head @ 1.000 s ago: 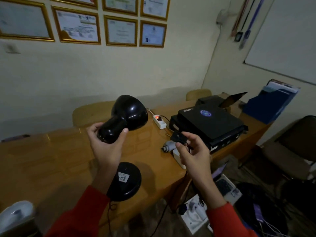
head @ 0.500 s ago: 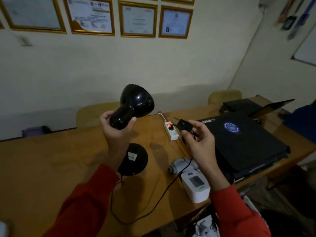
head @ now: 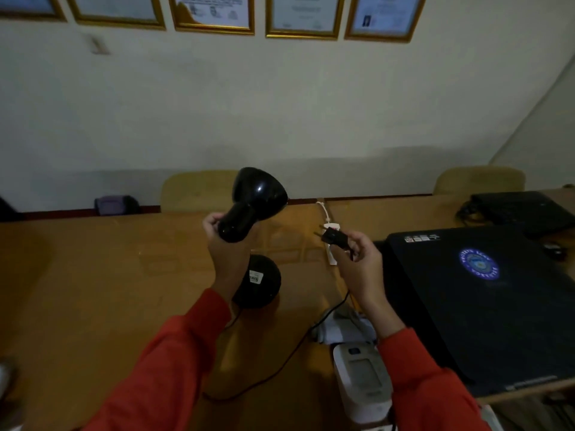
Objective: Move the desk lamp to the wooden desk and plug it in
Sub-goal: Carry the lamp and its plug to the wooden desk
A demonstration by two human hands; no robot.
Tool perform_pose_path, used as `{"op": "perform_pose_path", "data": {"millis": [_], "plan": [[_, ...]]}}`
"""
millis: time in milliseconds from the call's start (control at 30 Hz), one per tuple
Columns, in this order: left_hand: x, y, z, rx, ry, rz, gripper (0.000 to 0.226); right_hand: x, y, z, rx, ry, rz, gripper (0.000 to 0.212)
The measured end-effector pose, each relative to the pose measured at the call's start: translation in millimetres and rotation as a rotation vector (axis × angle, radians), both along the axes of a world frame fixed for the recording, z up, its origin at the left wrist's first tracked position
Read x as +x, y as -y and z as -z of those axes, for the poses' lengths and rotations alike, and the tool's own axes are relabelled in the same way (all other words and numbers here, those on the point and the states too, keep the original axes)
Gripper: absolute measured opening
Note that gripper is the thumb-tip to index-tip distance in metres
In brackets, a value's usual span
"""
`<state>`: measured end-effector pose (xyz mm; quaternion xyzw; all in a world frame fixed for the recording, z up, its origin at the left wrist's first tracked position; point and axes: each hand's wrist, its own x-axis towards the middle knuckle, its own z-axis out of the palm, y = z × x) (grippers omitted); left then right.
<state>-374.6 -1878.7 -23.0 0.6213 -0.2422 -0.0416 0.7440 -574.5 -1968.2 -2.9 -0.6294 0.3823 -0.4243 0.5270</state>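
Observation:
My left hand (head: 228, 259) grips the neck of the black desk lamp (head: 253, 202), its glossy shade tilted up and away. The lamp's round black base (head: 264, 283) with a white label rests on the wooden desk (head: 93, 290) just below. My right hand (head: 357, 269) pinches the lamp's black plug (head: 333, 237), prongs pointing left, right above the white power strip (head: 330, 244) with a red light. The black cord (head: 280, 365) loops over the desk from base to plug.
A large closed black laptop (head: 482, 300) lies at the right, a second black device (head: 522, 213) behind it. A white blood-pressure monitor (head: 364, 381) and its grey cuff sit near the front edge. Two tan chair backs (head: 196, 189) stand behind the desk.
The view has swung left and closer over the desk. The lamp base has come down onto the desk, and my right hand has carried the plug to just above the power strip.

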Motion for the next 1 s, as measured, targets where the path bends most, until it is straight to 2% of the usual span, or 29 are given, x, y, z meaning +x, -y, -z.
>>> {"op": "perform_pose_path", "data": {"millis": [300,533,633,700,800,867,1000], "plan": [[-15.0,13.2,34.6,0.043,-0.098,-0.060,0.056,5.4,30.0,36.0,0.064,-0.058,-0.020,0.039],[-11.1,15.7,45.2,0.086,-0.043,-0.046,0.060,5.7,43.8,52.7,0.052,-0.113,-0.047,0.042],[-5.1,10.8,55.5,0.192,-0.021,0.047,0.059,6.4,48.9,62.1,0.053,-0.120,-0.057,0.037],[-3.3,4.2,68.4,0.349,-0.054,0.159,0.056,6.3,51.6,67.8,0.060,-0.123,-0.065,0.036],[-2.9,-12.6,88.0,0.587,0.018,0.377,0.052,5.0,54.0,76.6,0.086,-0.134,-0.061,0.032],[-1.8,-20.1,91.7,0.617,0.020,0.436,0.048,2.6,55.1,81.2,0.101,-0.141,-0.063,0.031],[-0.4,-20.5,89.1,0.625,-0.016,0.403,0.034,-4.5,55.3,84.1,0.090,-0.139,-0.072,0.031]]}}
